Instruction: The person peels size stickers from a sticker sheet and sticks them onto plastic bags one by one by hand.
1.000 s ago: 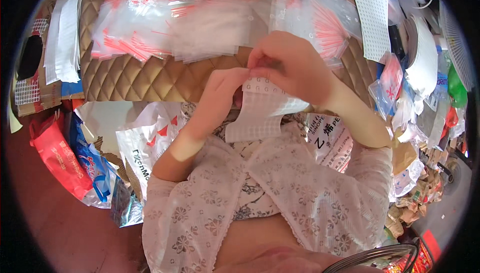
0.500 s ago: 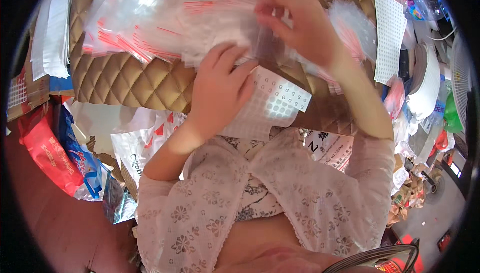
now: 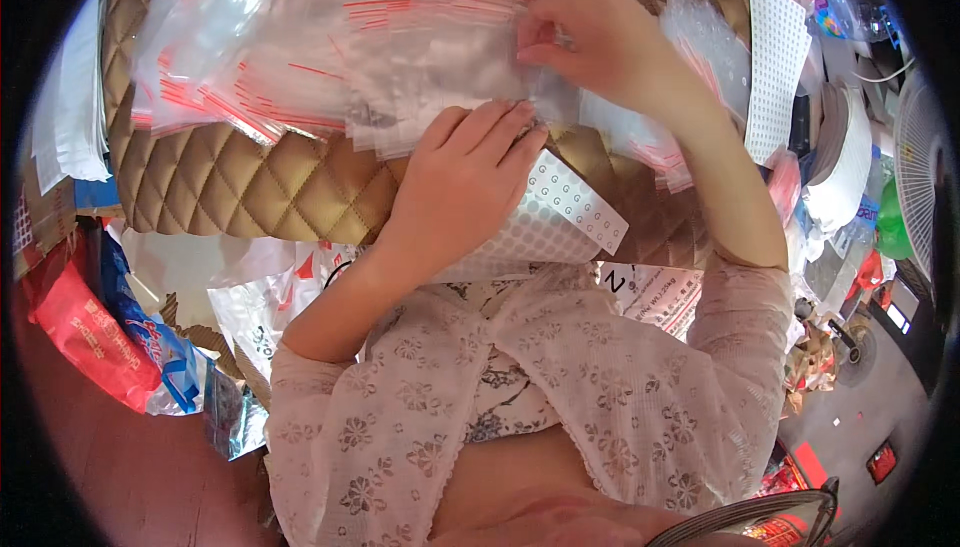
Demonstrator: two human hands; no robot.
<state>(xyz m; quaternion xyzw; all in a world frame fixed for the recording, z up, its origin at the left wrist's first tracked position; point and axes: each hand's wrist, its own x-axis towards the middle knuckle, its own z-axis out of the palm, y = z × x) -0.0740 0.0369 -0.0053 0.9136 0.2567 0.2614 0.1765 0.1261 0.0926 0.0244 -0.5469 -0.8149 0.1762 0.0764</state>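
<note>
My left hand (image 3: 462, 187) has its fingers bent together over a white sticker sheet (image 3: 575, 204), holding it at the near edge of the quilted surface. Rows of small round stickers with dark letters cover the sheet; my left thumb is hidden. Farther off and to the right, my right hand (image 3: 600, 42) is closed in a pinch above a small clear bag (image 3: 555, 95). What sits between those fingertips is too small to make out. Many clear zip bags (image 3: 400, 82) with red stripes lie spread to the left of my right hand.
A brown quilted surface (image 3: 250, 182) lies under everything. More zip bags (image 3: 700, 47) and another sticker sheet (image 3: 778, 67) are at the right. White paper (image 3: 75, 97) is stacked far left. Red (image 3: 90, 332) and blue bags (image 3: 165, 347) stand below. A fan (image 3: 915, 137) is far right.
My left hand has moved slightly right and nearer, its fingers now straighter and closer together. The sticker sheet has turned a little. My right hand stays nearly in place, still pinching.
</note>
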